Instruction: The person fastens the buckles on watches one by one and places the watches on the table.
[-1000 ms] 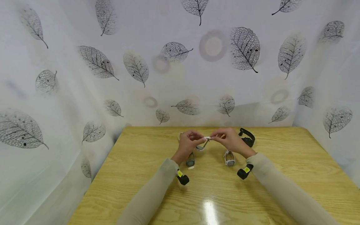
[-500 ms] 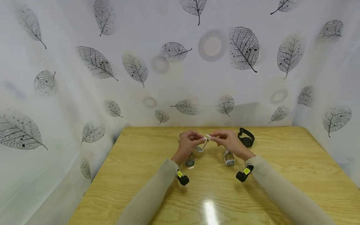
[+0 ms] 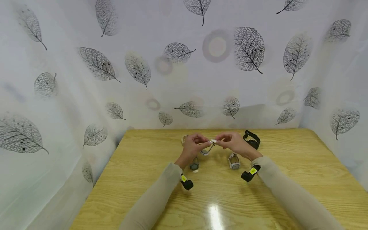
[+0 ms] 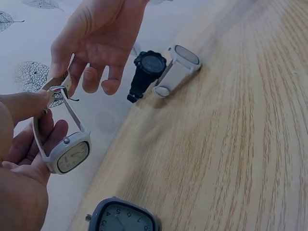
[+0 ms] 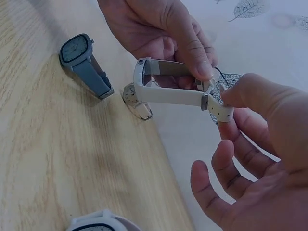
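A white wristwatch (image 4: pixel 72 156) with a squarish case hangs between the two hands, its strap forming a loop. In the right wrist view the left hand's (image 3: pixel 191 150) thumb and fingers pinch the strap at the metal buckle (image 5: pixel 204 101). The right hand (image 3: pixel 237 145) pinches the strap's loose end (image 5: pixel 222 111), which has holes in it and passes through the buckle. Its other fingers stay loosely bent. A grey-blue watch (image 5: pixel 77 53) stands on the table just below the left hand, and a second white watch (image 3: pixel 234 163) stands below the right hand.
A black watch (image 3: pixel 253 141) lies beyond the right wrist. Another pale watch (image 5: pixel 131 94) sits behind the left hand. A small white piece (image 3: pixel 195 171) lies near the grey-blue watch. The wooden table (image 3: pixel 138 179) ends at a leaf-patterned curtain (image 3: pixel 184 83).
The right hand's strap end tilted up off the buckle half a second ago and now lies lower, close to the left fingertips. The left hand stays in place; the watch barely shifts.
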`<action>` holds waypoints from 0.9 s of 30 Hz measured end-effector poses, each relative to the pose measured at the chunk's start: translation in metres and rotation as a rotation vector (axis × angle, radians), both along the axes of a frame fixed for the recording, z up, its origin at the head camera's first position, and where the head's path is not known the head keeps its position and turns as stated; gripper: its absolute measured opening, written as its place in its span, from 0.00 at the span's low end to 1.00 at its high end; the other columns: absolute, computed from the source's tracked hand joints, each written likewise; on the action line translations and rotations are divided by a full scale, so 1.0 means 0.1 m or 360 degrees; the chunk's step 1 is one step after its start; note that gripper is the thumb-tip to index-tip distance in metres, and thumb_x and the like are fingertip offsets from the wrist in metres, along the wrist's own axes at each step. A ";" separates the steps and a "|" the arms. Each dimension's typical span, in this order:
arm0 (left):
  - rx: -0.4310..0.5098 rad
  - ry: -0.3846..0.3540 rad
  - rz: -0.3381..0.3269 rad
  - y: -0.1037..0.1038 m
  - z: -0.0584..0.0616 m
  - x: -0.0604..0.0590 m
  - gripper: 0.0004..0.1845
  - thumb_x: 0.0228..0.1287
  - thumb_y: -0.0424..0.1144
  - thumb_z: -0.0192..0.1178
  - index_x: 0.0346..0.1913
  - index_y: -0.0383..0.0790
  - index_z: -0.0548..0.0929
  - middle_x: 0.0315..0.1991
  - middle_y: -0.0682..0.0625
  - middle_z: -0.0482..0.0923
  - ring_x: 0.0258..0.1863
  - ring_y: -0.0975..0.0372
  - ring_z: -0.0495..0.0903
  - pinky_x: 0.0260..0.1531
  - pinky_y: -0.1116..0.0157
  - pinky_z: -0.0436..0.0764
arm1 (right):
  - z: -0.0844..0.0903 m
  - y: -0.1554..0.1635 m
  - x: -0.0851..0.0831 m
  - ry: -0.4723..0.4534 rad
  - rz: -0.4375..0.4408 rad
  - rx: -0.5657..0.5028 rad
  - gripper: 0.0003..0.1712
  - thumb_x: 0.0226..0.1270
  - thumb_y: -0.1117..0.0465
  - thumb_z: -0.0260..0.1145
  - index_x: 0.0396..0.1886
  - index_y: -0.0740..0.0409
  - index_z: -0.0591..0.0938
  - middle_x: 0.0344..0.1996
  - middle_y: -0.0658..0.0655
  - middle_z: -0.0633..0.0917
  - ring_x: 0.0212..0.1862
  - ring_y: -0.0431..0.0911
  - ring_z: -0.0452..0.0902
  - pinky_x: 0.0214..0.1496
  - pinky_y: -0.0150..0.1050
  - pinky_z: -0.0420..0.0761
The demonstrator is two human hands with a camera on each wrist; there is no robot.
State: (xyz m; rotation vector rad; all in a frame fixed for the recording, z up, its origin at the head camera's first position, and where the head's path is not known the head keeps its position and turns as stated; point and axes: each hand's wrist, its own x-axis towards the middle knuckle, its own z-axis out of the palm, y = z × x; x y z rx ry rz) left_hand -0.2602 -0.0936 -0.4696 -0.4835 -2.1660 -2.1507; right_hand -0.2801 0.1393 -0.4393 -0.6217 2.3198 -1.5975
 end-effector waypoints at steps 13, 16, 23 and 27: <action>-0.0015 0.0091 -0.0033 0.03 0.03 0.05 0.13 0.62 0.28 0.72 0.35 0.24 0.77 0.41 0.34 0.87 0.39 0.53 0.87 0.39 0.67 0.86 | 0.33 -0.05 0.15 0.0142 0.0111 0.0243 0.10 0.73 0.68 0.66 0.49 0.69 0.86 0.40 0.65 0.85 0.39 0.61 0.80 0.37 0.40 0.81; -0.0024 0.0119 -0.0032 0.03 0.01 0.04 0.13 0.62 0.28 0.73 0.33 0.25 0.76 0.40 0.35 0.87 0.39 0.54 0.87 0.38 0.67 0.86 | 0.33 -0.04 0.14 0.0147 0.0131 0.0244 0.09 0.72 0.70 0.66 0.47 0.70 0.86 0.40 0.66 0.86 0.39 0.63 0.80 0.38 0.41 0.81; -0.0075 0.0133 -0.0023 0.05 0.00 0.05 0.12 0.60 0.28 0.74 0.33 0.28 0.78 0.38 0.40 0.88 0.35 0.60 0.86 0.33 0.68 0.84 | 0.15 0.00 0.02 0.0144 0.0172 0.0224 0.07 0.72 0.67 0.69 0.45 0.63 0.87 0.43 0.61 0.87 0.40 0.59 0.82 0.42 0.47 0.84; -0.0115 0.0127 -0.0011 0.05 0.01 0.06 0.11 0.60 0.30 0.75 0.35 0.32 0.81 0.37 0.44 0.88 0.35 0.60 0.87 0.35 0.66 0.86 | 0.12 -0.01 0.01 0.0149 0.0190 0.0209 0.08 0.73 0.62 0.69 0.47 0.59 0.88 0.45 0.59 0.87 0.42 0.63 0.82 0.46 0.56 0.85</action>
